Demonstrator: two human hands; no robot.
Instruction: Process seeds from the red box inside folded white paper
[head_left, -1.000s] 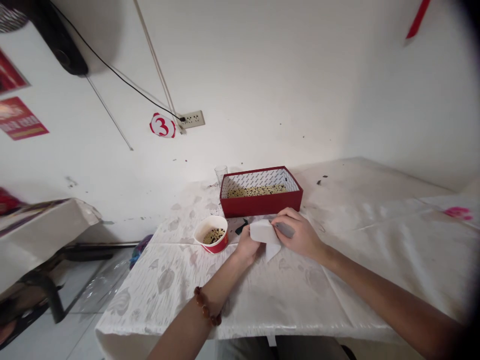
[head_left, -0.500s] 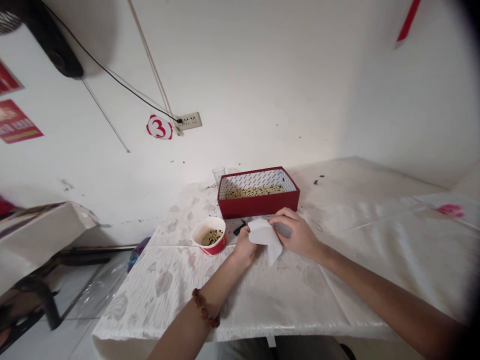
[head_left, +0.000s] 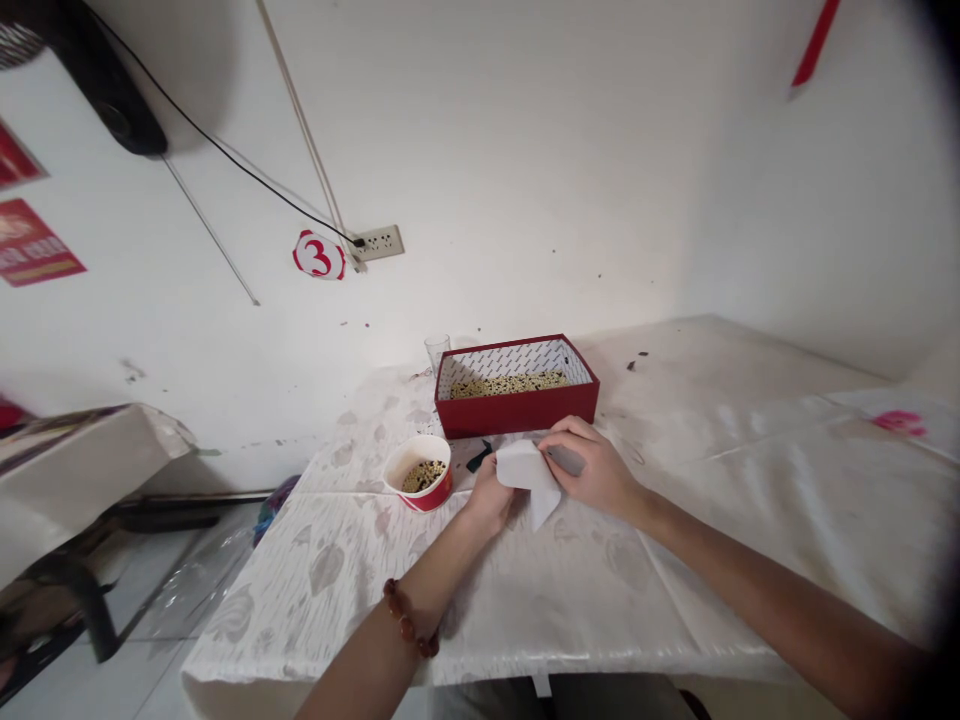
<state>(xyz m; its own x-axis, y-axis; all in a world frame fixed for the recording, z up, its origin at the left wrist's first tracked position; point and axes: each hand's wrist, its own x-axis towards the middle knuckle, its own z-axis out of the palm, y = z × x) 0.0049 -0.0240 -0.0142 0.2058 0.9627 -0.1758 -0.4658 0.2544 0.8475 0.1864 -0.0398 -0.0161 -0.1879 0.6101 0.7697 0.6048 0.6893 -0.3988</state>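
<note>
A thin white sheet (head_left: 523,468), paper or fabric, hangs between my hands with its lower corner drooping. My left hand (head_left: 491,495) is closed on its left side; its fingertips are partly hidden behind the sheet. At the sheet's right edge, my right hand (head_left: 592,468) is closed around a flat grey object (head_left: 571,460) whose kind I cannot make out. Just beyond my left hand lies a small black piece (head_left: 480,457). To the left stands a red and white paper tub (head_left: 439,495) with pale and black grains inside.
Behind my hands sits a dark red box (head_left: 517,412) with a layer of similar grains. A clear glass (head_left: 437,350) stands at its left. The patterned white tablecloth (head_left: 330,580) covers the table, with dark scraps (head_left: 637,358) near the wall. A power socket (head_left: 381,241) is above.
The sheet's lower corner has shifted slightly left. Both hands keep almost the same place and grip.
</note>
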